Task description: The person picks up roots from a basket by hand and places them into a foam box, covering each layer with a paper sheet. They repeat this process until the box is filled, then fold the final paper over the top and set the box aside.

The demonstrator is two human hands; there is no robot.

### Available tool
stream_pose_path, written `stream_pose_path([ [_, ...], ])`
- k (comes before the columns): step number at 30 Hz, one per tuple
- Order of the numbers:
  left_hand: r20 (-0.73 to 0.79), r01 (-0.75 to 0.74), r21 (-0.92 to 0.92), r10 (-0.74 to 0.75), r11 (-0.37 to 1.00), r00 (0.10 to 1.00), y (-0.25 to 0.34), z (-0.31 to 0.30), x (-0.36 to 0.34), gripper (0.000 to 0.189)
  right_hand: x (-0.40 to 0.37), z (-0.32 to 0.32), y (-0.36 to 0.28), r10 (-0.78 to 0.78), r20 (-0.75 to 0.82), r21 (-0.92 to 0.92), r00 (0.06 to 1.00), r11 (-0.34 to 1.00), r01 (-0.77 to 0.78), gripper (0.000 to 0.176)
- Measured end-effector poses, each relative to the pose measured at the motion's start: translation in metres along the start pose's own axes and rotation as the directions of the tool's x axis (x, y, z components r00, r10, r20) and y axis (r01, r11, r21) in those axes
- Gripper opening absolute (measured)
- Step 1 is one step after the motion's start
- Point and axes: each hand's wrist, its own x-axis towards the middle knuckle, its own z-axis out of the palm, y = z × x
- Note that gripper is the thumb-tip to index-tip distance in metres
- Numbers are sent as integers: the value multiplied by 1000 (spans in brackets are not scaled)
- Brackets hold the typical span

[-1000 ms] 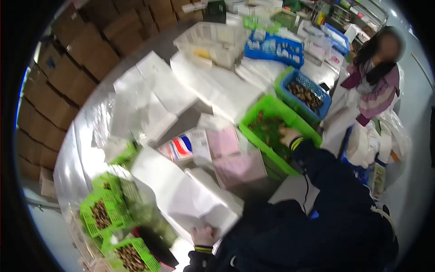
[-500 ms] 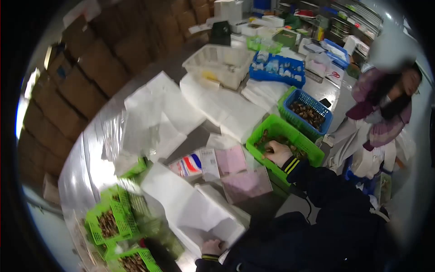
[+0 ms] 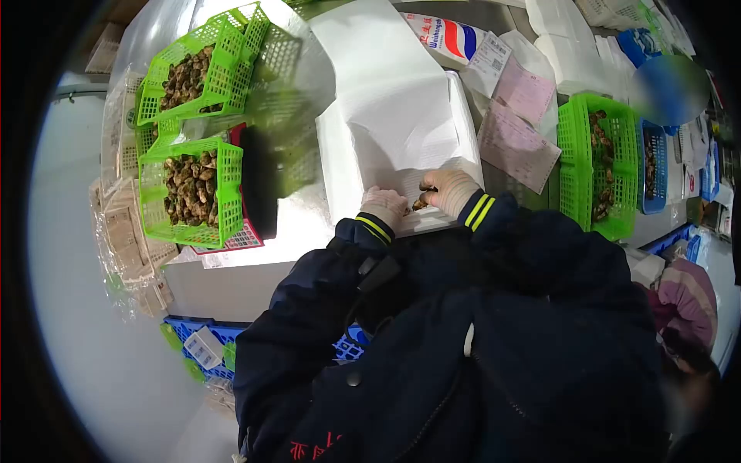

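Observation:
My left hand (image 3: 384, 207) is inside the near end of a white foam box (image 3: 463, 131) lined with white paper (image 3: 397, 116). Its fingers are curled, and what they hold, if anything, is hidden. Beside it, my right hand (image 3: 451, 190) pinches a small brown mushroom-like piece (image 3: 420, 204) low over the lining. Both hands wear pale, thin gloves. To the right stands a green basket (image 3: 573, 154) with more of these brown pieces (image 3: 602, 170).
Green baskets (image 3: 147, 204) with brown pieces stand left, beside a red-edged scale (image 3: 245, 235). Pink slips (image 3: 519, 147) and a blue-and-red printed pack (image 3: 455, 38) lie right of the box. A blue basket (image 3: 654, 166) stands farther right, with a person's purple sleeve (image 3: 687, 293) below.
My right hand has left the green basket and come to the foam box, bringing a brown piece beside my left hand. The view has swung down and left.

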Motion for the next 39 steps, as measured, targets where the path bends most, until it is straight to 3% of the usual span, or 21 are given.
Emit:
stream_pose_path([
  [2, 6, -10, 12, 10, 1000, 1000, 0, 2, 2, 17, 9, 11, 5, 81, 27, -96, 996, 992, -78, 34],
  [6, 33, -3, 1, 3, 1000, 999, 1, -2, 0, 16, 15, 13, 4, 72, 177, -277, 982, 961, -21, 31],
  [8, -77, -32, -18, 31, 999, 997, -1, 3, 0, 15, 15, 14, 7, 24, 170, -447, 985, 893, 55, 26],
  [11, -131, -70, -20, 67, 997, 989, -3, 2, -3, 15, 19, 16, 10, -20, 233, -425, 972, 897, 120, 25],
  [12, -209, -97, -18, 91, 995, 974, -7, 16, 2, 14, 20, 22, 18, -72, 219, -466, 973, 868, 169, 24],
  [13, -337, -147, -49, 123, 988, 933, -9, 21, -2, 13, 25, 29, 17, 5, 221, -467, 975, 878, 101, 23],
  [14, -519, -221, -46, 166, 974, 839, -11, 29, -6, 14, 27, 31, 16, -30, 244, -443, 969, 886, 139, 26],
  [15, -489, -184, -110, 108, 977, 866, -9, 29, -5, 16, 20, 26, 14, -65, 199, -451, 978, 880, 150, 21],
  [19, -466, -186, -21, 155, 982, 871, -8, 23, -5, 13, 5, 11, 1, 33, 202, -426, 979, 903, 58, 29],
  [21, -442, -148, 15, 139, 989, 886, -8, 24, -8, 8, -7, 1, -5, 49, 119, -397, 992, 918, 2, 28],
  [23, -342, -116, 48, 126, 992, 931, -5, 14, -8, 8, -34, -35, 0, -99, 93, -103, 991, 989, 108, 26],
  [25, -261, -58, 64, 73, 996, 963, 2, 2, -8, 10, -74, -58, 38, -252, -346, 95, 904, 949, 301, 29],
  [26, -289, -75, 5, 74, 997, 955, 5, 2, -6, 11, -77, -67, 71, -231, -471, 176, 851, 921, 347, 27],
  [27, -317, -96, -55, 74, 994, 946, 8, 5, -5, 12, -98, -82, 106, -236, -650, 115, 722, 909, 401, 27],
  [28, -262, -109, -48, 93, 993, 961, 10, 2, -2, 14, -104, -81, 158, 87, -712, 540, 697, 703, 464, 28],
  [29, -215, -111, -59, 96, 992, 972, 15, -3, 0, 18, -146, -126, 153, 255, -733, 357, 631, 934, 36, 28],
  [31, -218, -124, -75, 105, 989, 970, 13, 6, 10, 19, -183, -151, 220, 455, -802, 389, 388, 890, -239, 29],
  [33, -183, -79, -116, 57, 990, 981, 13, 4, 15, 18, -209, -161, 278, 588, -744, 350, 319, 749, -563, 30],
  [35, -215, -87, -125, 58, 988, 975, 12, 8, 17, 18, -207, -156, 341, 691, -657, 403, 302, 660, -634, 34],
  [37, -204, -90, -128, 62, 988, 977, 12, 6, 17, 17, -202, -165, 339, 739, -611, 450, 284, 620, -643, 34],
  [39, -202, -74, -163, 40, 984, 979, 11, 10, 19, 19, -193, -169, 332, 651, -618, 344, 441, 728, -593, 35],
])
